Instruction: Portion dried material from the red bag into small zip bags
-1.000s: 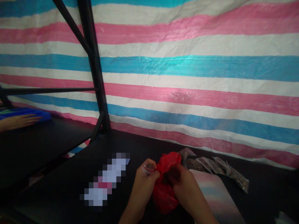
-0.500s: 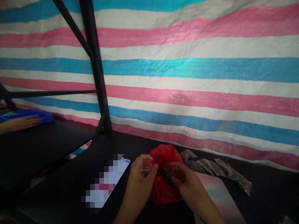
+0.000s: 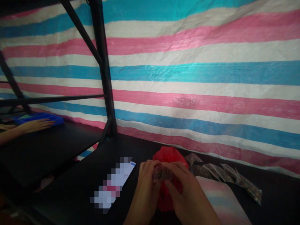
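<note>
A small clear plastic bag (image 3: 158, 173) is between my two hands, its rounded opening turned toward me, with brown bits showing inside. My left hand (image 3: 147, 179) is closed around its left side. The curled fingers and thumb of my right hand (image 3: 180, 179) press at the bag's right edge; whether they also hold loose bits is hidden. Behind and below my hands lies an open red plastic bag (image 3: 170, 154), its inside mostly covered by them. Several filled clear bags (image 3: 220, 172) of brown bits lie in a row to the right.
A pale, rounded-corner board (image 3: 220, 193) lies beside my right forearm. A lit phone (image 3: 125, 175) rests left of my hands on the black table (image 3: 79, 190). Farther left, another person's hand (image 3: 37, 125) is at a blue tray (image 3: 57, 119). A black metal post (image 3: 106, 78) stands before the striped sheet.
My right hand has come out of the red bag and moved left to the small clear bag, meeting my left hand. The view has shifted slightly, so the scene sits farther right and lower.
</note>
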### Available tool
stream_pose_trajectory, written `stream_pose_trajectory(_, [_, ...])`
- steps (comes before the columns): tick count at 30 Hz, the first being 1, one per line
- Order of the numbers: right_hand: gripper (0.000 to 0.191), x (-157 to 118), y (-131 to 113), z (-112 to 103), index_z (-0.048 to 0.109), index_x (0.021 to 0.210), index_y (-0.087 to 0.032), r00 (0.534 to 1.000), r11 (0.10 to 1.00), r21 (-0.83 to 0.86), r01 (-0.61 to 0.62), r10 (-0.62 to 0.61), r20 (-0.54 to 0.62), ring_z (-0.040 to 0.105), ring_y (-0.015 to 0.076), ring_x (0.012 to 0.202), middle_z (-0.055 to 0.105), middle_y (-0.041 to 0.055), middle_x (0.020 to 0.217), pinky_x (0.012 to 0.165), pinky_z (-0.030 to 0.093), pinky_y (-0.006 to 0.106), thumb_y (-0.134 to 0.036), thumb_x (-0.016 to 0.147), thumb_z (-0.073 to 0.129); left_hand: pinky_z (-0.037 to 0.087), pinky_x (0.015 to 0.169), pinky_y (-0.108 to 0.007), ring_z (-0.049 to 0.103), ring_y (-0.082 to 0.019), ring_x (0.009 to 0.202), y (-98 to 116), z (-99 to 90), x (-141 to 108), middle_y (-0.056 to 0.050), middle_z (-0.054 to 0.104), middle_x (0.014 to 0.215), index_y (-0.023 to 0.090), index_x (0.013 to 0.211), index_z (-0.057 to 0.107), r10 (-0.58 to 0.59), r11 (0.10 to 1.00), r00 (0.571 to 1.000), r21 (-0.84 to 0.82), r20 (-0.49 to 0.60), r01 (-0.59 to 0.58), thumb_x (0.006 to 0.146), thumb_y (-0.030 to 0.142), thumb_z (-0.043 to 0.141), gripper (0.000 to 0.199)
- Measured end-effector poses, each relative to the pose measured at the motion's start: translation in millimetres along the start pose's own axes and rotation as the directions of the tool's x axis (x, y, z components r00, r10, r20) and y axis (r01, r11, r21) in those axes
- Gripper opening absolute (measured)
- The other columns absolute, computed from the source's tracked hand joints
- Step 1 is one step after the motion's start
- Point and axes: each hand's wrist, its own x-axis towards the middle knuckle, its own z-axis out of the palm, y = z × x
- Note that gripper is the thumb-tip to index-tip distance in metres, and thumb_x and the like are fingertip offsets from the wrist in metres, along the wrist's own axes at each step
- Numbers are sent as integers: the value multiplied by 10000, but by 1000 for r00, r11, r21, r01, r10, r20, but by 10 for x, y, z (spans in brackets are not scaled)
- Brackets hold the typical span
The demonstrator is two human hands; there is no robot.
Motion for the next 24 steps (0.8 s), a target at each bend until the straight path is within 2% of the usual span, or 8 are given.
stream_pose_trajectory(3, [588, 2, -10, 75, 686, 1400, -304, 998, 993, -110, 31, -24, 63, 697, 230, 1247, 653, 81, 1400, 1084, 561, 379, -51, 917, 467, 478, 888, -429, 584, -282, 1020, -76, -9, -27, -81, 639, 1092, 221, 1111, 625, 32, 999, 999, 5, -11, -32, 901, 116, 518, 258])
stream_pose_trajectory(6, [627, 14, 25, 135, 672, 1432, -301, 995, 983, -174, 61, -46, 90, 709, 242, 1236, 635, 99, 1421, 1046, 590, 369, -34, 910, 448, 465, 921, -448, 569, -295, 1058, -86, -32, -49, -91, 610, 1124, 216, 1076, 636, 2, 999, 1000, 53, -27, -1, 916, 140, 511, 216])
stream_pose_trajectory(10, [665, 36, 70, 171, 695, 1404, -259, 995, 974, -211, 89, -95, -20, 681, 249, 1283, 658, 106, 1429, 1101, 559, 390, 9, 843, 461, 423, 951, -459, 533, -314, 1086, -10, -68, -32, -80, 597, 1133, 247, 988, 710, -27, 990, 998, 136, -61, 35, 910, 176, 581, 166])
stream_pose_trajectory(14, [538, 49, 50, 113, 762, 1246, -251, 983, 971, -171, 168, -177, -43, 726, 234, 1194, 754, 85, 1288, 1068, 582, 397, -12, 875, 454, 394, 907, -431, 538, -305, 1010, 120, -99, 8, -51, 667, 996, 279, 893, 772, -71, 984, 997, 159, -29, 74, 866, 178, 669, 146])
stream_pose_trajectory(17, [531, 46, 7, 41, 787, 1164, -272, 972, 957, -186, 222, -232, -31, 744, 221, 1183, 773, 66, 1282, 1055, 591, 381, -6, 882, 424, 420, 834, -394, 570, -288, 930, 214, -101, 16, -42, 672, 876, 277, 821, 794, -160, 987, 987, 2, 15, 160, 853, 246, 721, 85])
stream_pose_trajectory(20, [557, 35, -35, -8, 778, 1210, -285, 963, 943, -205, 264, -270, -1, 736, 214, 1224, 760, 58, 1341, 1061, 592, 368, -6, 871, 435, 485, 746, -353, 617, -261, 861, 276, -104, 3, -36, 635, 907, 243, 819, 792, -265, 925, 962, -263, 72, 274, 772, 286, 789, 64])
stream_pose_trajectory(24, [546, 18, -54, -15, 780, 1225, -270, 936, 909, -234, 344, -352, 7, 738, 198, 1231, 771, 61, 1331, 1062, 593, 334, -20, 881, 437, 521, 712, -341, 650, -241, 806, 332, -147, 1, -39, 662, 904, 202, 836, 771, -287, 855, 944, -400, 163, 329, 734, 295, 816, 145])
